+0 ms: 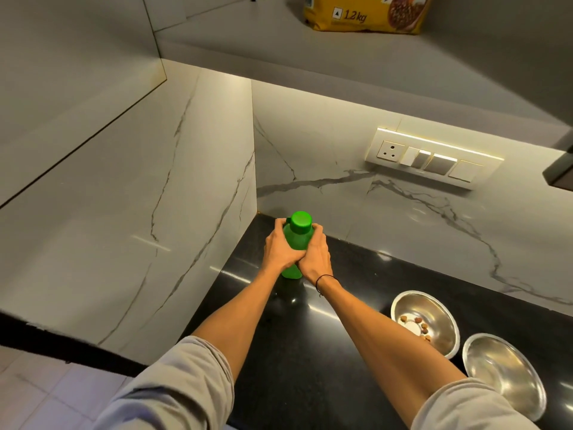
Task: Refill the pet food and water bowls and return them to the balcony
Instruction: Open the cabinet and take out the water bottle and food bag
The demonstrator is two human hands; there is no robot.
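A green bottle (296, 235) with a green cap stands upright on the black counter (350, 274), in the far corner by the marble walls. My left hand (279, 248) grips its left side and my right hand (316, 254) grips its right side, fingers wrapped round the body. To the right, near the counter's front, a steel bowl (434, 308) holds a few kibble pieces. A second steel bowl (502, 370) sits beside it, nearer to me, with nothing visible inside.
A yellow 1.2 kg pet food bag (366, 13) sits on the shelf above. A switch and socket panel (434, 158) is on the back wall. A dark object (561, 172) juts in at the right edge. Tiled floor shows at the lower left.
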